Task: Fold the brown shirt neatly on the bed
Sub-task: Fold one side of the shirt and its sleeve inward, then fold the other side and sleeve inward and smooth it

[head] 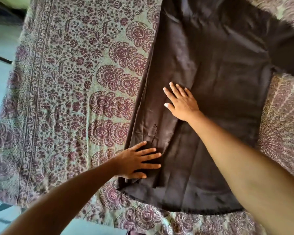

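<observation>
The brown shirt [215,68] lies spread flat on the bed [63,85], its hem toward me and one sleeve reaching off to the upper right. Its left side is folded inward, making a long straight edge with layered pleats. My left hand [139,160] presses flat with spread fingers on the lower left corner of that fold. My right hand [181,100] rests flat, fingers straight, on the cloth higher up along the same fold. Neither hand grips the fabric.
The bed is covered by a cream spread printed with maroon floral and fan motifs. Its left edge and near edge border a pale tiled floor [0,39]. Bare bedspread stretches to the left of the shirt.
</observation>
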`<state>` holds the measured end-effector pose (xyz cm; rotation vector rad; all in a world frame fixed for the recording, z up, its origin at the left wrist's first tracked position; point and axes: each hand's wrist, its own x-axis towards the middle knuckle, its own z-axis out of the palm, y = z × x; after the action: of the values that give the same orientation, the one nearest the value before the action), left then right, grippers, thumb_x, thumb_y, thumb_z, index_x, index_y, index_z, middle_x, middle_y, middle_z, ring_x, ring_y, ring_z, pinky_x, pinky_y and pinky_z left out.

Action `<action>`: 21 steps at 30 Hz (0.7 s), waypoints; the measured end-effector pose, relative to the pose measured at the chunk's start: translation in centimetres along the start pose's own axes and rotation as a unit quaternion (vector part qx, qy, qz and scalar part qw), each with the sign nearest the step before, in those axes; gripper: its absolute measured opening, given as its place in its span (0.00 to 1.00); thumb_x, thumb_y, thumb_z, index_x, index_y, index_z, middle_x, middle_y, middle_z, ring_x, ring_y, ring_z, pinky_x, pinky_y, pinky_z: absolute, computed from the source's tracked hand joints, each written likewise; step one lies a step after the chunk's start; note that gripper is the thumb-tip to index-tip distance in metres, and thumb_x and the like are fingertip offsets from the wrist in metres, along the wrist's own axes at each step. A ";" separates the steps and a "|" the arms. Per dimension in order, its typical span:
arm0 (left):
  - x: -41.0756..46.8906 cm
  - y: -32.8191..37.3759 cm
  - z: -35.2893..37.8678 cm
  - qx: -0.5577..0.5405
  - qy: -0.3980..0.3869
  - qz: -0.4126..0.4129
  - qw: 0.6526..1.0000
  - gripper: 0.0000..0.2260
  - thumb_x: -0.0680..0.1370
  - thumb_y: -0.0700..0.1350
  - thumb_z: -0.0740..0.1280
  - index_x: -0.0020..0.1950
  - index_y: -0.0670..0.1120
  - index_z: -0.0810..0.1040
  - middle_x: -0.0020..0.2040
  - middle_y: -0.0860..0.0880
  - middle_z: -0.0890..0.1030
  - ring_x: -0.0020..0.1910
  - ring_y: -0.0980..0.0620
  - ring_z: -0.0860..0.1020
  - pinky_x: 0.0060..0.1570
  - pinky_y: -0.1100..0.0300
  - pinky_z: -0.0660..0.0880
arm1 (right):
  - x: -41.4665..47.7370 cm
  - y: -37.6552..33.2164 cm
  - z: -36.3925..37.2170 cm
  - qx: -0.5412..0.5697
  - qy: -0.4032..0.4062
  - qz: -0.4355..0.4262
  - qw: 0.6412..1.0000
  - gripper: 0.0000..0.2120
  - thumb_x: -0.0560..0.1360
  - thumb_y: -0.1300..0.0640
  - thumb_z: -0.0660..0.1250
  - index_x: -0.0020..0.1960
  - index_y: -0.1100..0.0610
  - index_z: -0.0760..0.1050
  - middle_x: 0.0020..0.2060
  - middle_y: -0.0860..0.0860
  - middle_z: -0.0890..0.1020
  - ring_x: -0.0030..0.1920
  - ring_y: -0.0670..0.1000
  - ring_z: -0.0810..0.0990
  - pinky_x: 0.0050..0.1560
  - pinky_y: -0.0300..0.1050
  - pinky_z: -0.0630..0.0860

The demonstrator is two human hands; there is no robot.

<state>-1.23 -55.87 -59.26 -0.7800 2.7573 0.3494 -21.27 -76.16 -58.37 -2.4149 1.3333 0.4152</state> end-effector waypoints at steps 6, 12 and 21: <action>-2.4 1.6 -0.4 0.046 -0.007 0.152 0.987 0.25 0.77 0.62 0.53 0.73 0.57 0.60 0.74 0.50 0.64 0.72 0.50 0.64 0.72 0.44 0.46 | 0.0 -1.0 -1.4 -0.010 -0.047 0.026 0.998 0.29 0.80 0.45 0.52 0.76 0.48 0.43 0.76 0.51 0.43 0.76 0.52 0.46 0.74 0.52 0.46; -1.8 -1.7 -2.0 -0.054 0.043 -0.245 0.967 0.26 0.77 0.59 0.53 0.74 0.52 0.59 0.74 0.44 0.63 0.72 0.45 0.64 0.70 0.46 0.61 | -3.8 -3.2 0.2 0.025 0.081 -0.009 0.996 0.26 0.78 0.50 0.56 0.74 0.57 0.58 0.72 0.59 0.62 0.71 0.58 0.63 0.71 0.55 0.54; -4.8 3.2 -0.4 -0.107 0.030 -0.316 0.942 0.25 0.75 0.56 0.54 0.73 0.55 0.62 0.74 0.49 0.64 0.73 0.48 0.63 0.70 0.45 0.52 | -9.6 -5.7 4.2 0.048 0.048 -0.007 0.998 0.28 0.79 0.48 0.54 0.76 0.54 0.50 0.76 0.54 0.49 0.76 0.53 0.49 0.74 0.53 0.45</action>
<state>0.96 -51.05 -56.95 -1.6813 2.3611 0.4910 -21.69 -64.31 -57.28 -2.3897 1.3427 0.2291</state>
